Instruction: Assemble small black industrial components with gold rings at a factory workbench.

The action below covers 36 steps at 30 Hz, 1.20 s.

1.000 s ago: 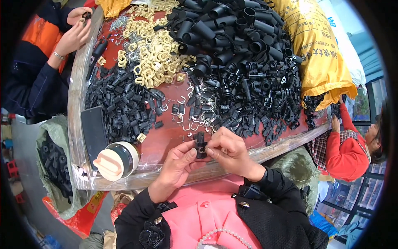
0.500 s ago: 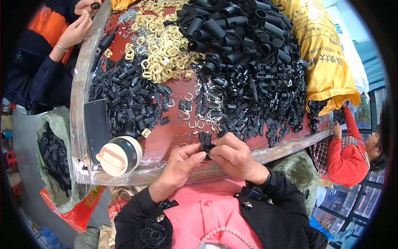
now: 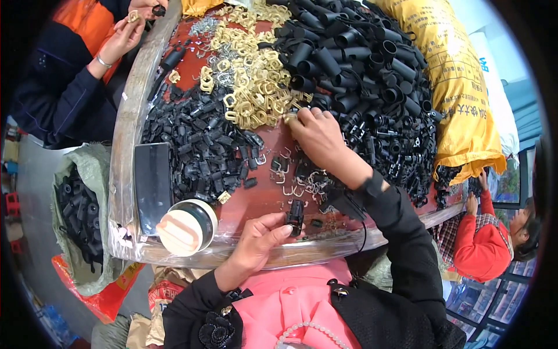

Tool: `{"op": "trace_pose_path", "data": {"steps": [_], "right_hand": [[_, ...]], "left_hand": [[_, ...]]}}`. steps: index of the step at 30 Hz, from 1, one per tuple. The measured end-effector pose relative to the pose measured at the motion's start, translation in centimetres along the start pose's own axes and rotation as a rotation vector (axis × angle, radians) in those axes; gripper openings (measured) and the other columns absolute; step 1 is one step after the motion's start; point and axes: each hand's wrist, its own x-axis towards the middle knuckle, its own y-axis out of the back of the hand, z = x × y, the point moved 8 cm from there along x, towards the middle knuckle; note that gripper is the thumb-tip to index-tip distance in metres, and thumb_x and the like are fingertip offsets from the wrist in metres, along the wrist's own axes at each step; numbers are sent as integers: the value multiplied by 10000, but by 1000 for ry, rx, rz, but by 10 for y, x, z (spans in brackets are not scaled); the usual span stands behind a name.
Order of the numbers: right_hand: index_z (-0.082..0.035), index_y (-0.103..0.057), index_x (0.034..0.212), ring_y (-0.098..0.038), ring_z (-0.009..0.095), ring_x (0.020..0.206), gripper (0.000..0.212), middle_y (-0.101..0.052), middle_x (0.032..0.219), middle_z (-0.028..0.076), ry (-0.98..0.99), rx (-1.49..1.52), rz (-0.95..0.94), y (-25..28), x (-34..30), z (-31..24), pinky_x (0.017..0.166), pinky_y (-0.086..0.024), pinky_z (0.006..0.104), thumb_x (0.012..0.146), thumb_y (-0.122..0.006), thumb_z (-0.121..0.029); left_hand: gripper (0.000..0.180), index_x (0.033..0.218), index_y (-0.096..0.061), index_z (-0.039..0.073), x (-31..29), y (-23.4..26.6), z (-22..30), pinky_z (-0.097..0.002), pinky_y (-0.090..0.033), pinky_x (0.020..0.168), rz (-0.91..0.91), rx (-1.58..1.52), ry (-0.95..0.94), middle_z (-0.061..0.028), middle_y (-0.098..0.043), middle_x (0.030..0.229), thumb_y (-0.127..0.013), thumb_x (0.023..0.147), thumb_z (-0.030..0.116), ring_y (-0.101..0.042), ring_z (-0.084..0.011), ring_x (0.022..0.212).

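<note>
My left hand [image 3: 258, 238] is closed near the table's front edge, thumb and fingers pinching a small black plastic part [image 3: 295, 217] that stands upright. My right arm stretches forward over the table. At the lower right edge of the heap of gold-coloured ring-shaped pieces [image 3: 256, 87], my right hand [image 3: 321, 136] pinches one gold-coloured piece [image 3: 289, 118] at its fingertips. Thin silver U-shaped wire clips [image 3: 296, 189] lie scattered between my hands. A heap of small black plastic parts [image 3: 189, 136] is to the left of them.
Black tubes [image 3: 349, 52] are piled at the back, with black fittings [image 3: 401, 142] in front. A lidded cup [image 3: 186, 227] and a black phone-like slab [image 3: 153, 186] stand at the left edge. Yellow sacks [image 3: 459, 75] line the right. Co-workers sit at far left and right.
My right hand has left the black part and reached forward to the gold-coloured heap. The black part stays in my left hand. The view has shifted slightly.
</note>
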Motion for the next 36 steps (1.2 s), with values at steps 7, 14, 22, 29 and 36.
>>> {"op": "trace_pose_path", "data": {"steps": [7, 14, 22, 29, 36], "right_hand": [[-78, -496, 751, -512, 268, 689, 63, -493, 719, 78, -212, 84, -34, 1, -6, 30, 572, -406, 360, 713, -537, -107], [-26, -501, 717, -496, 290, 643, 99, -483, 674, 119, -186, 1009, 10, 95, -88, 14, 565, -405, 351, 746, -547, -108], [-9, -494, 700, -497, 304, 630, 169, -495, 663, 129, -298, 1121, 131, 137, -168, 17, 558, -400, 371, 767, -546, -155], [-13, -494, 707, -501, 289, 592, 184, -493, 648, 119, -392, 1142, 118, 141, -200, 26, 531, -396, 362, 750, -561, -179], [-12, -457, 697, -499, 233, 564, 211, -475, 616, 97, -631, 1181, 191, 112, -206, 27, 499, -380, 324, 727, -587, -175]], "left_hand": [[292, 1054, -505, -27, 7, -2, 0, -273, -463, 762, 49, -8, 11, -98, -575, 955, -541, 812, 134, -571, -168, 849], [259, 1026, -500, -23, 33, -38, -16, -277, -517, 676, 250, -39, -162, -102, -585, 908, -529, 796, 92, -598, -195, 790], [250, 1032, -502, -9, 45, -105, -59, -286, -524, 708, 53, 39, -127, -95, -594, 909, -534, 810, 101, -602, -171, 789], [286, 1066, -484, -5, 41, -118, -86, -290, -481, 774, 42, 54, -74, -76, -538, 1040, -528, 823, 140, -545, -163, 919], [208, 982, -518, 17, 50, -110, -83, -281, -484, 712, 114, 151, 42, -61, -566, 942, -542, 813, 136, -552, -139, 858]]}}
